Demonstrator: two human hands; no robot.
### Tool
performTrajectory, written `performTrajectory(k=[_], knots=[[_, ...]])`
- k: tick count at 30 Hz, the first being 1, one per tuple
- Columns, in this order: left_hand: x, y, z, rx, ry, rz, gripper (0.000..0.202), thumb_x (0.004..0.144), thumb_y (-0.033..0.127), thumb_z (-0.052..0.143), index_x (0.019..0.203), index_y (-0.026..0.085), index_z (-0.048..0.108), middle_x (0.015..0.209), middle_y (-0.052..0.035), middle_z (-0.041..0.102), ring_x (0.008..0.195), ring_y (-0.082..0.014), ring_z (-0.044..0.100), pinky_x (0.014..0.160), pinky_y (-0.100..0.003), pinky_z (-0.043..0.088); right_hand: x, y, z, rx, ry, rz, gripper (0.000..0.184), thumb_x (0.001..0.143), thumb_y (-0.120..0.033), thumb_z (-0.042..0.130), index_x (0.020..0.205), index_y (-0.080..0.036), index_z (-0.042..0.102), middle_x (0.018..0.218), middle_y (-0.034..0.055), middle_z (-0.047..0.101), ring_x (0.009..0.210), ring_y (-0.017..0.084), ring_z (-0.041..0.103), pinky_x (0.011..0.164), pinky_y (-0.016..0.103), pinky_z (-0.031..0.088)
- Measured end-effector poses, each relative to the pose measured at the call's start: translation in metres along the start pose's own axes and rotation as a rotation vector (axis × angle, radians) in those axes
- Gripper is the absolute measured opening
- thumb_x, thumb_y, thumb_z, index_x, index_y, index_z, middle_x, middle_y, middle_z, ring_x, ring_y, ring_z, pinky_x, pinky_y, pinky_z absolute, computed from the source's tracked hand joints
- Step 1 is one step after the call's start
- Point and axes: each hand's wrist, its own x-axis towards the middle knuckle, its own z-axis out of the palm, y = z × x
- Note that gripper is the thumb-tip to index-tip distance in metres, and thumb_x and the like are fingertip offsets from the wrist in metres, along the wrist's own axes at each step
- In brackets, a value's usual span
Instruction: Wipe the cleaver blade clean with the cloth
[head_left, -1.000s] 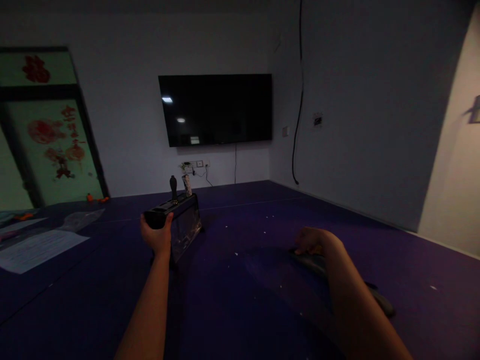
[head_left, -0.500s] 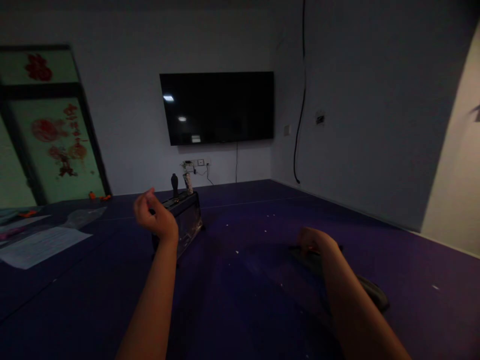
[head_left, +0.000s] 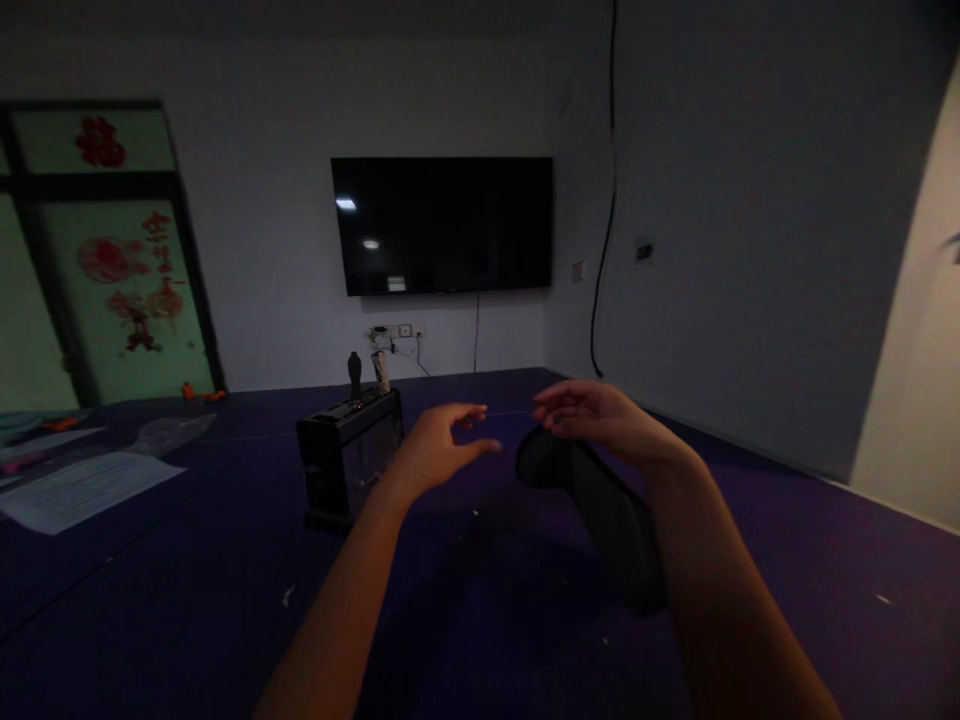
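Purple surface [head_left: 480, 640], dimly lit; a dark long object [head_left: 611, 520] tilts under the right hand [head_left: 611, 420].
Left hand [head_left: 435, 445] gapes, fingers apart; whether the right pinches is unclear. Supporting the lower end would probably steady it.

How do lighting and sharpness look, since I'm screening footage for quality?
All in the head view: dim overall, the far-right wall lighter; light reflections on the black television; little detail in the dark object by the right hand; writing on the paper too soft to read.
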Motion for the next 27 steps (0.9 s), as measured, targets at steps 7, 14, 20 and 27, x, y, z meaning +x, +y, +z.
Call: performTrajectory(k=[7,14,20,27], knots=[[-0.002,0.002,0.004,0.158,-0.281,0.005,0.026,0.07,0.039,0.055,0.066,0.014,0.062,0.058,0.0017,0.055,0.056,-0.012,0.049,0.049,-0.021,0.032,0.001,-0.016,0.018,0.05,0.066,-0.213,0.033,0.057,-0.02,0.072,0.089,-0.019,0.063,0.09,0.0049,0.064,0.08,0.016,0.06,0.072,0.03,0.048],[-0.001,0.004,-0.01,0.183,-0.098,-0.056,0.03,0.069,0.041,0.056,0.058,0.013,0.059,0.054,0.0022,0.05,0.051,-0.01,0.043,0.045,-0.021,0.027,0.013,-0.001,0.016,-0.125,0.112,-0.161,0.028,0.061,-0.02,0.068,0.088,-0.019,0.065,0.087,0.0048,0.065,0.081,0.017,0.06,0.075,0.033,0.047],[0.0,0.005,-0.006,0.435,0.153,-0.111,0.029,0.072,0.04,0.052,0.059,0.015,0.059,0.055,-0.0011,0.054,0.054,-0.0135,0.048,0.047,-0.023,0.028,0.015,-0.006,0.031,-0.261,0.161,-0.189,0.026,0.059,-0.025,0.07,0.084,-0.019,0.067,0.083,0.0042,0.066,0.075,0.017,0.06,0.065,0.029,0.046],[-0.007,0.025,0.002,0.722,0.16,0.006,0.023,0.077,0.034,0.047,0.074,0.018,0.063,0.074,-0.0074,0.062,0.071,-0.0195,0.056,0.06,-0.029,0.037,0.022,0.03,0.054,-0.209,-0.284,0.108,0.006,0.061,-0.02,0.064,0.065,-0.018,0.068,0.053,-0.0023,0.06,0.047,0.011,0.052,0.044,0.022,0.041]])
